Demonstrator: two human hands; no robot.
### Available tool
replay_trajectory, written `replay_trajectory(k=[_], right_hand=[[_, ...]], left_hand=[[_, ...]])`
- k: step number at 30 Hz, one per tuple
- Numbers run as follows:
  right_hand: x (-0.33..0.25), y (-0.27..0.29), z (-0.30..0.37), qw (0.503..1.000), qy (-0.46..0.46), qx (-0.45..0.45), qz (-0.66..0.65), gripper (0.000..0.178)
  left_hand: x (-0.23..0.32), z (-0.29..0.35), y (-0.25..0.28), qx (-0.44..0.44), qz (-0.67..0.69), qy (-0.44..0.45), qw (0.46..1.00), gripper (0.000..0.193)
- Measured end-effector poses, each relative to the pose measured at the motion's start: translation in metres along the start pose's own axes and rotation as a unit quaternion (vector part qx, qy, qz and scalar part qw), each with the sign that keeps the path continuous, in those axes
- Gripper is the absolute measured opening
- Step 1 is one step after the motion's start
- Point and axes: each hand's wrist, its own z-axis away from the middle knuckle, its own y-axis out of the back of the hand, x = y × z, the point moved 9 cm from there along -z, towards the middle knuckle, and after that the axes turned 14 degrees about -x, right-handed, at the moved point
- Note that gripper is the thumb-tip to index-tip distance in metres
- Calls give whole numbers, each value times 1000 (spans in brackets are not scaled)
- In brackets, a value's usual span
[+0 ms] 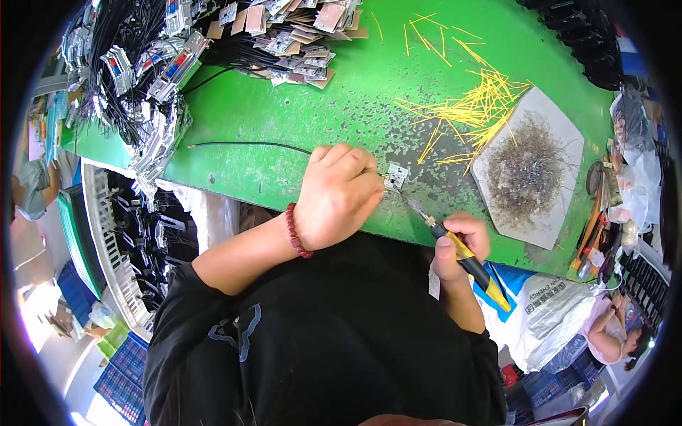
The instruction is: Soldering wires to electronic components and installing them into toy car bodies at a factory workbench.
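My left hand [339,192], with a red bead bracelet at its wrist, is closed at the table's near edge. A black cable [249,143] runs into it from the left, its far end stripped; the fingertips are hidden behind the hand. Just right of the fingers a small white circuit board [396,176] lies on the table. My right hand [463,245] grips a yellow and black soldering iron [466,258]. The iron's metal tip points up and left, at or very close to the board's lower edge; contact cannot be made out.
Thin yellow tubes [483,106] lie scattered on the worn green table [270,106]. Beside them sits a grey slab [497,213] covered with dark debris. Bundled cables with boards [305,42] pile up at far left. Hand tools [593,220] line the right edge; another person [611,334] sits beyond.
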Motion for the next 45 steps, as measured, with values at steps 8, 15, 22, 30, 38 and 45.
replay_trajectory(k=[8, 15, 22, 30, 38, 45], right_hand=[[-5, -8, -2, 999, 13, -16, 32, 26], [-7, -10, -4, 998, 13, -29, 51, 26], [-11, -15, -8, 997, 35, -45, 59, 23], [1, -12, -5, 999, -30, -3, -19, 36], [-19, -53, -55, 955, 105, -146, 234, 23], [-5, -46, -50, 972, 67, -151, 166, 22]], left_hand=[[-2, 0, -1, 21, -41, -8, 999, 14], [1, -8, -3, 6, -43, -4, 999, 13], [1, -10, -6, -14, -54, -2, 998, 12], [-2, -13, -1, -13, -54, -2, 998, 12], [2, -10, -3, -23, -57, -13, 998, 12], [-29, 21, 104, 107, -67, 33, 992, 10]])
